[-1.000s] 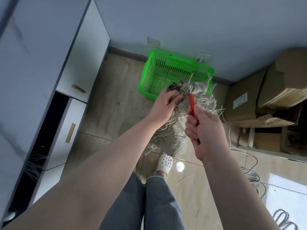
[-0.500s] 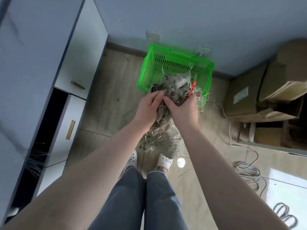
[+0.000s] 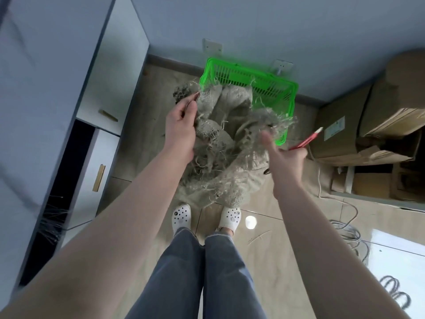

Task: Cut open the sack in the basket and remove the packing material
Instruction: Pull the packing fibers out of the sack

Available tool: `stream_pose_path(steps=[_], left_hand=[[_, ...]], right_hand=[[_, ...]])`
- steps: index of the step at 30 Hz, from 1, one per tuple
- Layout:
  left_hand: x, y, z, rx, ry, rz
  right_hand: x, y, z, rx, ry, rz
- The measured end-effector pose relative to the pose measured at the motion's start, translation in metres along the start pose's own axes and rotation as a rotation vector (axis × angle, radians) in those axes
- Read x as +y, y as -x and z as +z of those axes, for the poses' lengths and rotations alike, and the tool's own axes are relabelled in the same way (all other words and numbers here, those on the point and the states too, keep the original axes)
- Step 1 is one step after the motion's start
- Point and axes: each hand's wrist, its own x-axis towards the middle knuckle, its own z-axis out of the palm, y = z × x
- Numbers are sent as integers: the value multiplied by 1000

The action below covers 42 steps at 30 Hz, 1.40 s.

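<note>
A frayed grey-beige burlap sack [image 3: 220,143] hangs in front of me, spread wide, its top over the near edge of the green plastic basket [image 3: 271,88] on the floor. My left hand [image 3: 181,132] grips the sack's upper left edge, where a dark tattered clump sticks out. My right hand [image 3: 285,160] is at the sack's right side, thumb up near the frayed edge, fingers closed around a red-handled cutter [image 3: 307,139] that points up and right, away from the sack. No packing material can be made out inside the folds.
White cabinets with gold handles [image 3: 99,178] line the left. Cardboard boxes [image 3: 372,125] are stacked at the right by the wall. Coiled cables [image 3: 347,233] lie on the tiled floor at the right. My feet in white clogs [image 3: 181,215] stand just below the sack.
My hands have pulled apart, spreading the sack wide. The right hand swung out to the right with the cutter, which now points away from the sack. The camera tilted down.
</note>
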Motion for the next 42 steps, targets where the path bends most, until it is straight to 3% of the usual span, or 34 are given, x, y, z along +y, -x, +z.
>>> stream_pose_path(steps=[4,8,15,18,22,24,28,31,34,37,42], left_hand=[[3,3,5,6,47,-46],[6,3,7,29,166,-163],[19,15,19,5,232,-262],[22,5,12,54,145,-253],[22,6,-1,108,-336,-323],[14,18,7,5,-437,-358],[-4,40,19,-402,-491,-552],[-16,39,24,-389,-436,-499],[-22,37,29,-313,-362,-438],[-20,43,31,-362,-307,-469],[-15,46,24,-411,-87,-694]], right_hand=[[19,13,27,-107,117,21],[23,12,31,-87,-16,2],[8,10,48,-75,75,-100],[4,4,46,-87,-88,-36],[9,-1,35,-115,-125,-96],[10,-1,32,-144,-115,-176],[11,3,28,-182,-6,-330],[15,3,22,-82,-51,-339],[19,4,19,91,-129,-228],[17,13,27,10,-76,-145],[12,9,28,-95,63,-142]])
